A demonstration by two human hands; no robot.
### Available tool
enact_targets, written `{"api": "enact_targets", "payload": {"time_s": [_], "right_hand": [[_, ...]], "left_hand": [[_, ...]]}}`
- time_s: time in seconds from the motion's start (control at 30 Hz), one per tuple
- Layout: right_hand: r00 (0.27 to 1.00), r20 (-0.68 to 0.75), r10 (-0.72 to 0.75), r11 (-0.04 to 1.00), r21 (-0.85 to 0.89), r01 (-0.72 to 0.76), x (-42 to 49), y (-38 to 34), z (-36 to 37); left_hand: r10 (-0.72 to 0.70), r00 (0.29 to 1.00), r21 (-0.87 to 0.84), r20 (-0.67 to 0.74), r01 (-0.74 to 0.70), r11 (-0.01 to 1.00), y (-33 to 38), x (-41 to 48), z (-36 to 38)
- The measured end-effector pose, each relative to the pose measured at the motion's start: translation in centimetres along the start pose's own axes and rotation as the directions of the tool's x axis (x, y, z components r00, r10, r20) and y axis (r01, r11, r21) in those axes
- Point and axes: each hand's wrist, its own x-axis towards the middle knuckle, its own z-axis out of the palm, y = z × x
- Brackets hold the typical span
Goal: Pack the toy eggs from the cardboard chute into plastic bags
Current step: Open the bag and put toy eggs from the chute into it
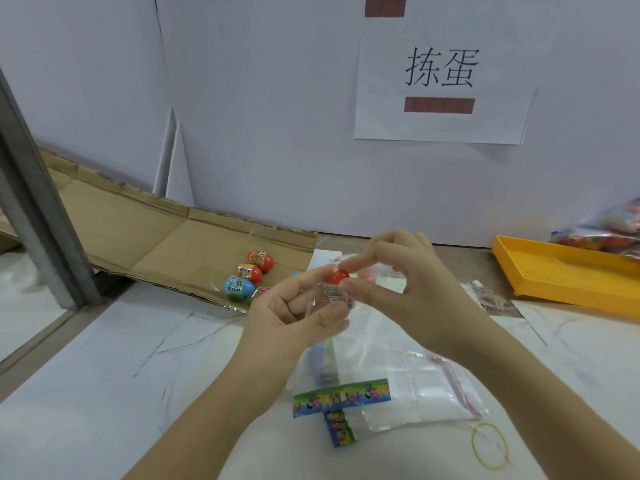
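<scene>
Nearest the person, at the table's front edge, a yellow rubber band (489, 445) lies beside a stack of clear zip bags (429, 386) and two bright printed card strips (341, 397). Above that stack, the left hand (294, 306) pinches the mouth of a clear plastic bag (360, 344) that hangs down toward the table, while the right hand (405, 275) holds a red toy egg (338, 277) between thumb and forefinger at the bag's opening; whether the egg is already inside the film is hard to tell. Something blue and green shows blurred lower in the bag, perhaps an egg. Beyond the hands, two red eggs (260, 260) and a blue-and-green egg (238, 287) rest at the lower end of the cardboard chute (149, 233), with others partly hidden behind the hands, so the packing looks well short of done. At the far right edge a yellow tray (568, 271) has filled bags (602, 233) piled at its back. The table's left front lies open, and a white wall closes the far side.
</scene>
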Motion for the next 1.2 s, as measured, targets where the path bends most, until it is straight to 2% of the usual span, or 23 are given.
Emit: {"api": "enact_targets", "payload": {"time_s": [0.17, 0.23, 0.3, 0.33, 0.4, 0.47, 0.57, 0.63, 0.7, 0.8, 0.83, 0.87, 0.9, 0.93, 0.97, 1.0, 1.03, 1.1, 1.2], "right_hand": [[0.998, 0.042, 0.055, 0.998, -0.022, -0.054, -0.4, -0.1, 1.1], [0.999, -0.017, 0.042, 0.999, 0.011, -0.042, -0.4, -0.4, 1.6], [0.992, -0.1, 0.073, 0.991, 0.123, -0.06, -0.4, -0.6, 1.8], [0.987, -0.083, 0.141, 0.97, 0.212, -0.121, -0.3, -0.3, 1.8], [0.957, 0.094, 0.276, 0.874, 0.391, -0.29, -0.1, 0.2, 2.0], [0.93, 0.233, 0.285, 0.78, 0.507, -0.367, -0.1, 0.4, 2.2], [0.936, 0.174, 0.308, 0.703, 0.621, -0.347, 0.1, 0.5, 2.7], [0.939, 0.145, 0.312, 0.626, 0.712, -0.318, 0.1, 0.5, 2.8], [0.943, 0.122, 0.31, 0.599, 0.745, -0.293, 0.3, 0.7, 2.8], [0.915, 0.003, 0.404, 0.573, 0.778, -0.256, 0.8, 1.8, 3.1], [0.899, -0.06, 0.433, 0.622, 0.742, -0.25, 1.0, 2.6, 3.3], [0.895, -0.122, 0.429, 0.732, 0.628, -0.265, 1.1, 3.4, 3.4], [0.91, -0.147, 0.387, 0.857, 0.422, -0.296, 1.0, 4.4, 3.6], [0.936, -0.106, 0.335, 0.934, 0.169, -0.315, 0.8, 5.4, 3.8], [0.952, -0.023, 0.305, 0.949, -0.072, -0.306, 0.7, 6.4, 4.1], [0.951, 0.046, 0.307, 0.921, -0.265, -0.285, 0.5, 7.4, 4.4], [0.944, 0.076, 0.32, 0.879, -0.396, -0.266, 0.4, 8.2, 4.7], [0.941, 0.09, 0.326, 0.847, -0.471, -0.248, 0.4, 8.9, 5.1], [0.968, 0.113, 0.225, 0.909, -0.382, -0.167, 1.2, 8.6, 6.0]], "left_hand": [[-0.054, 0.995, -0.152, -0.087, 0.04, 0.988, -0.1, 0.2, 0.0], [-0.047, 0.989, -0.189, -0.137, 0.021, 0.982, 0.1, 0.4, -0.1], [-0.023, 0.987, -0.233, -0.161, -0.016, 0.972, 0.4, 0.5, -0.2], [-0.01, 0.986, -0.259, -0.166, -0.034, 0.965, 0.5, 0.5, -0.2], [0.016, 0.986, -0.27, -0.167, -0.061, 0.961, 0.6, 0.6, -0.3], [0.042, 0.985, -0.22, -0.165, -0.078, 0.972, 0.6, 0.6, -0.4], [0.021, 0.995, 0.009, -0.102, -0.021, 1.0, 0.6, 0.6, -1.0], [-0.114, 0.993, 0.133, -0.032, 0.117, 0.984, 0.5, 0.5, -1.1], [-0.195, 0.981, 0.107, -0.004, 0.194, 0.975, 0.5, 0.4, -0.8], [-0.178, 0.978, -0.075, -0.112, 0.171, 0.982, 0.7, 0.8, -0.9], [-0.165, 0.974, -0.128, -0.154, 0.146, 0.981, 0.9, 0.9, -1.2], [-0.152, 0.971, -0.163, -0.185, 0.122, 0.979, 1.2, 1.1, -1.6], [-0.142, 0.968, -0.182, -0.209, 0.104, 0.978, 1.4, 1.2, -1.9], [-0.139, 0.963, -0.19, -0.229, 0.096, 0.977, 1.5, 1.3, -2.1], [-0.142, 0.957, -0.191, -0.251, 0.095, 0.977, 1.6, 1.3, -2.3], [-0.15, 0.95, -0.19, -0.275, 0.1, 0.977, 1.5, 1.4, -2.3], [-0.157, 0.94, -0.187, -0.302, 0.103, 0.977, 1.3, 1.5, -2.3], [-0.161, 0.928, -0.176, -0.337, 0.106, 0.979, 0.9, 1.7, -2.6], [-0.149, 0.929, -0.138, -0.339, 0.108, 0.985, 0.5, 2.0, -3.1]]}}
